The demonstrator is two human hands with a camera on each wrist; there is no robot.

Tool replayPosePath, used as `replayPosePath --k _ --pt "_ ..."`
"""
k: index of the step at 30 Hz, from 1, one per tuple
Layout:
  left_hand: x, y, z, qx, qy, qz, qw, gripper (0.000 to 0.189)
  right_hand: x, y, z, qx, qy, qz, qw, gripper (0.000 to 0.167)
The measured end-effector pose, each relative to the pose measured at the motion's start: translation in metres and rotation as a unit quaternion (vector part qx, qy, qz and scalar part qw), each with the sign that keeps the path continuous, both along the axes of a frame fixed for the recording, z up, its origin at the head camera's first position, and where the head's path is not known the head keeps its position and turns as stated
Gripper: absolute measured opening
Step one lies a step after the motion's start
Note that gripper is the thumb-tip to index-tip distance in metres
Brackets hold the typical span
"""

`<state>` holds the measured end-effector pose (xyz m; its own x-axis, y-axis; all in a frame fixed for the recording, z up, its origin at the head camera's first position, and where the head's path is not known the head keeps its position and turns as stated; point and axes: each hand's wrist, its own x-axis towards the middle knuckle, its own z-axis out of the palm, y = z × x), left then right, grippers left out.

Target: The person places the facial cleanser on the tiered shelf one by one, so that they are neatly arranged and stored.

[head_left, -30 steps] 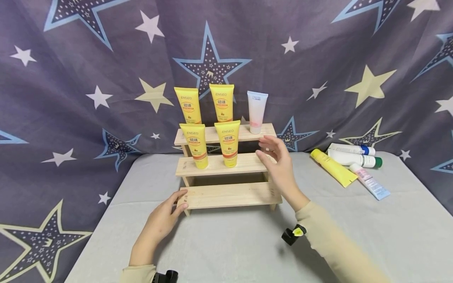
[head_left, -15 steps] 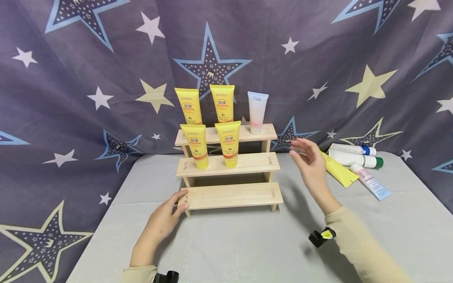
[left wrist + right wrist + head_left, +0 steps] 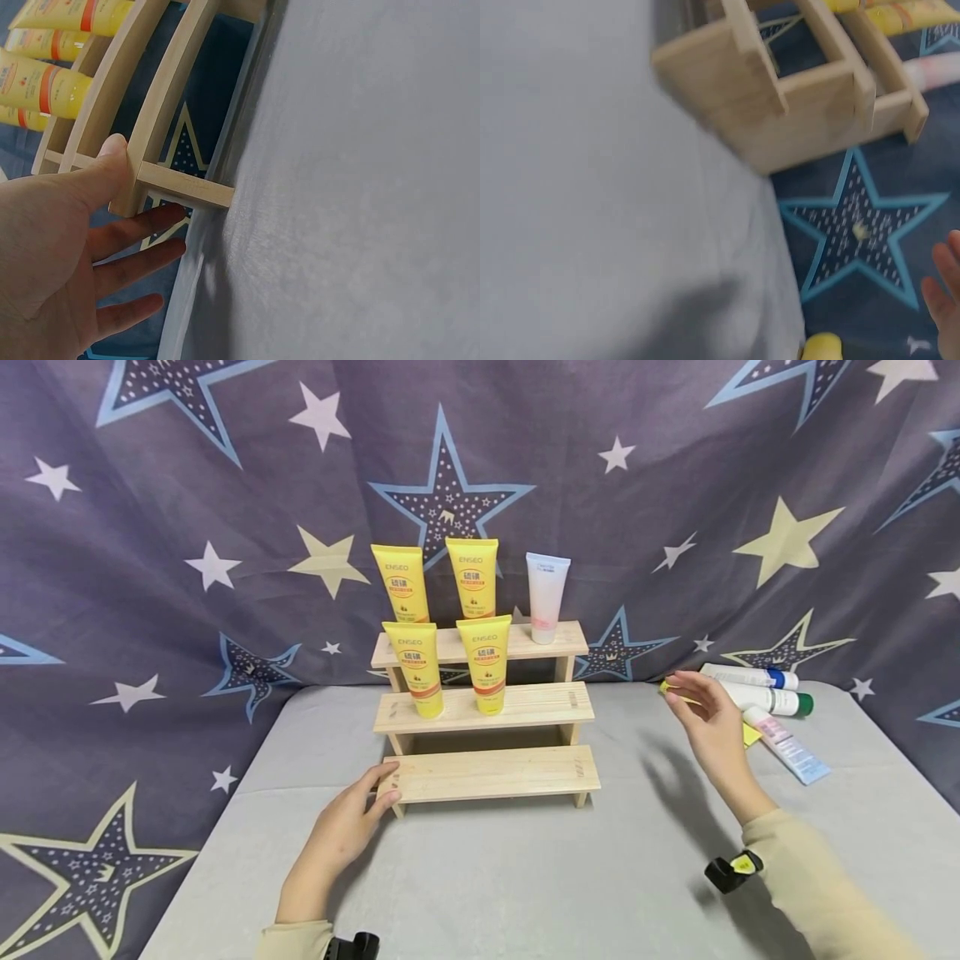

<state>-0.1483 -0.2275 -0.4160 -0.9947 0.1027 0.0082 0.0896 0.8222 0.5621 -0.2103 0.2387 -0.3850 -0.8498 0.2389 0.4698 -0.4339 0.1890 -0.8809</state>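
At the left end of a three-step wooden rack (image 3: 487,777), my left hand (image 3: 341,827) grips the bottom step between thumb (image 3: 112,150) and index finger, its other fingers spread. My right hand (image 3: 716,731) hovers, fingers loosely bent and holding nothing, in front of a lying yellow tube (image 3: 752,737) that it mostly hides. Two yellow squeeze tubes stand on the top step, including one (image 3: 474,578) in the middle, beside a pale blue and pink tube (image 3: 547,597) at the right. On the middle step stand two more yellow tubes, the left one (image 3: 417,668) and the right one (image 3: 486,664).
Right of the rack lie a white tube with a blue cap (image 3: 750,676), a white tube with a green cap (image 3: 768,699) and a pink and blue tube (image 3: 787,747). A star-patterned curtain (image 3: 637,527) hangs behind the grey-covered table (image 3: 525,877).
My right hand has moved from the right end of the middle step rightward to the lying tubes. The left hand stays at the bottom step, and the standing tubes have not moved.
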Motion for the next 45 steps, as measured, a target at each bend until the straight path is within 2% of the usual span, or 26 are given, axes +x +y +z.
replayPosePath --k 5,11,18,25,31,41,45 --pt "0.0 0.0 0.001 -0.004 -0.003 0.003 1.0 0.051 -0.006 0.024 -0.015 0.035 -0.02 -0.02 0.999 0.03" --pt "0.001 0.0 0.001 -0.002 -0.005 0.001 1.0 0.05 -0.015 0.054 -0.029 0.096 -0.051 -0.02 0.9938 0.025" --pt "0.001 0.001 0.001 -0.004 -0.001 -0.001 1.0 0.05 -0.019 0.079 -0.036 0.164 -0.091 -0.036 0.9815 0.03" --pt "0.002 0.0 0.003 -0.004 0.006 -0.005 1.0 0.049 -0.019 0.093 -0.044 0.214 -0.113 -0.054 0.9687 0.03" --pt "0.002 0.0 0.001 -0.004 0.005 -0.005 1.0 0.049 -0.019 0.1 -0.048 0.266 -0.127 -0.06 0.9535 0.033" --pt "0.001 0.0 -0.001 -0.003 0.0 -0.002 1.0 0.05 -0.021 0.109 -0.057 0.355 -0.134 -0.04 0.9245 0.048" --pt "0.001 0.0 -0.001 -0.003 -0.002 0.001 1.0 0.05 -0.023 0.11 -0.06 0.377 -0.156 -0.026 0.9126 0.056"
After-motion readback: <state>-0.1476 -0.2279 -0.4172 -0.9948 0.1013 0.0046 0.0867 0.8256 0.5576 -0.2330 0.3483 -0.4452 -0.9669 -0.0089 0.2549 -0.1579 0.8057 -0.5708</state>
